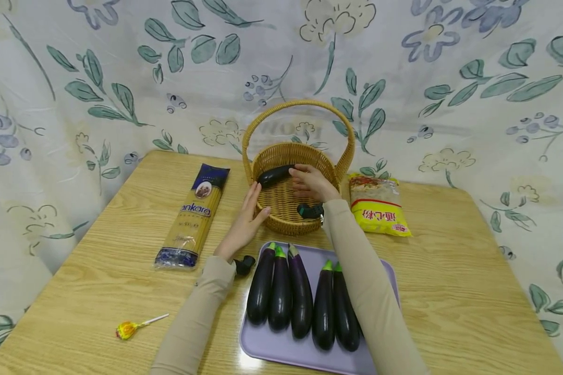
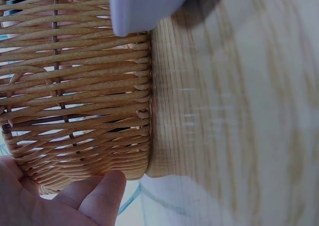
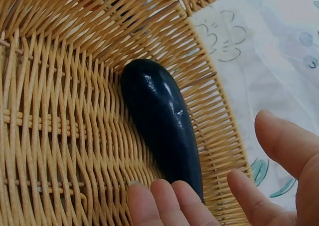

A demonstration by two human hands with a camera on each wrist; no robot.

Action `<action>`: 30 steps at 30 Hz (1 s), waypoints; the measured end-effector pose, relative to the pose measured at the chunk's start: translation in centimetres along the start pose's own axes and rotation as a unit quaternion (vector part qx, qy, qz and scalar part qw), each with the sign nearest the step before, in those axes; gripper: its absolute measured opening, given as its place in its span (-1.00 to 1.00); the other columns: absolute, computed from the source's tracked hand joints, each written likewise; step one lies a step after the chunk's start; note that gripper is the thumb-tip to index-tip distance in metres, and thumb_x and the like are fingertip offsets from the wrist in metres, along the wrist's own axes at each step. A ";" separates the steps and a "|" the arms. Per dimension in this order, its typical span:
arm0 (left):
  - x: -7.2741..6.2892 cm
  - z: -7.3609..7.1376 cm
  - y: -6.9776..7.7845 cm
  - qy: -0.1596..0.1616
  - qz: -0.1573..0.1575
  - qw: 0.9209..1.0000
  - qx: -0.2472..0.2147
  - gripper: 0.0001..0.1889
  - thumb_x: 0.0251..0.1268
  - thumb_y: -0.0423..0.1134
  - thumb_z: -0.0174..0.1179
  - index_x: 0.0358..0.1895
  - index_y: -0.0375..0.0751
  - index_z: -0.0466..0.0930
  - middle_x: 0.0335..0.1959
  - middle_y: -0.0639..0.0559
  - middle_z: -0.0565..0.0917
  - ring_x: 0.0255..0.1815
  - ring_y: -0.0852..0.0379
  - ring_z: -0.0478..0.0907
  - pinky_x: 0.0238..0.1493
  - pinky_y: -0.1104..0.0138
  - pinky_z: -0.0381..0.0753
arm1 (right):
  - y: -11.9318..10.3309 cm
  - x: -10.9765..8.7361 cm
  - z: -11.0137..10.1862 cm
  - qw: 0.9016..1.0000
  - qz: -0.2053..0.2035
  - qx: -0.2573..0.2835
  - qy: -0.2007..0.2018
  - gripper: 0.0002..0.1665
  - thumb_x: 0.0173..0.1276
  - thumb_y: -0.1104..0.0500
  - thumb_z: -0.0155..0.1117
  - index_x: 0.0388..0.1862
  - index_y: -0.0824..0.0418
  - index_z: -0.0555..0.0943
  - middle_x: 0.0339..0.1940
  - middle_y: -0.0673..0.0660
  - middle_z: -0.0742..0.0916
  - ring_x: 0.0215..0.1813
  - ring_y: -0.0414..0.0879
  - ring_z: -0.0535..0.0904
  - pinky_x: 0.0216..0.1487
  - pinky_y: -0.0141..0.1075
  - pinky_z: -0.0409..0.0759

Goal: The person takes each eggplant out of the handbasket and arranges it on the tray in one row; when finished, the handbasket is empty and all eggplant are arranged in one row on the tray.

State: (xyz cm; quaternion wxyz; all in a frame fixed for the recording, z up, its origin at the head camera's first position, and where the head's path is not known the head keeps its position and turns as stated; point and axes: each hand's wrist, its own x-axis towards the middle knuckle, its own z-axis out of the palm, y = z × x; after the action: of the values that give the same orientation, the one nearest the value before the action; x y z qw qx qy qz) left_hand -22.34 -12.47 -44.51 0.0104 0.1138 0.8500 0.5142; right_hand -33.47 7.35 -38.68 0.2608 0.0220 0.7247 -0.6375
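One dark purple eggplant (image 1: 274, 176) lies along the back left inside a woven wicker basket (image 1: 288, 226) with a tall arched handle. My right hand (image 1: 313, 183) is inside the basket at the eggplant's right end. In the right wrist view, its fingers (image 3: 167, 203) are extended and overlap the eggplant's near end, with the thumb apart; whether they touch cannot be told. Against the basket's left side rests my left hand (image 1: 243, 225), fingers extended along the wicker. Several more eggplants (image 1: 302, 297) lie on a lilac tray (image 1: 315, 263) in front, partly hidden by my right arm.
A pack of spaghetti (image 1: 192, 219) lies left of the basket, and a yellow bag (image 1: 377, 208) sits to its right. Near the front left is a wrapped lollipop (image 1: 127, 329). A floral cloth (image 1: 281, 47) hangs behind the wooden table (image 1: 464, 291).
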 end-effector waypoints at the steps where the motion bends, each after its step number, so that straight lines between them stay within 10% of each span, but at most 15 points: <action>1: -0.1 0.0 0.0 0.001 0.000 1.000 0.002 -0.25 0.54 -0.03 -0.07 0.59 0.04 -0.30 0.62 0.09 -0.34 0.62 -0.11 -0.31 0.48 -0.21 -0.04 | 0.0 0.0 0.1 1.000 0.000 -0.001 0.001 -0.27 0.50 -0.01 0.08 0.55 0.09 0.11 0.43 0.33 0.36 0.38 0.21 0.40 0.32 0.01 0.45; 30: -0.4 -0.2 0.5 -0.002 -0.011 1.000 0.003 -0.26 0.54 0.01 -0.09 0.59 0.14 -0.30 0.62 0.13 -0.32 0.62 -0.07 -0.29 0.48 -0.21 -0.05 | -1.1 1.6 2.2 1.000 0.012 -0.003 0.009 -0.22 0.48 -0.02 0.11 0.56 0.08 0.07 0.52 0.29 0.26 0.44 0.20 0.32 0.36 -0.02 0.42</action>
State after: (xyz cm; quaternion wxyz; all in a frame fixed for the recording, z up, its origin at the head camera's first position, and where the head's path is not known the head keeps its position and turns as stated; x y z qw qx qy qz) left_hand -21.89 -12.45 -44.00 0.0174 0.1050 0.8527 0.5115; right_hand -34.43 4.61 -38.46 0.2619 0.0354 0.7285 -0.6320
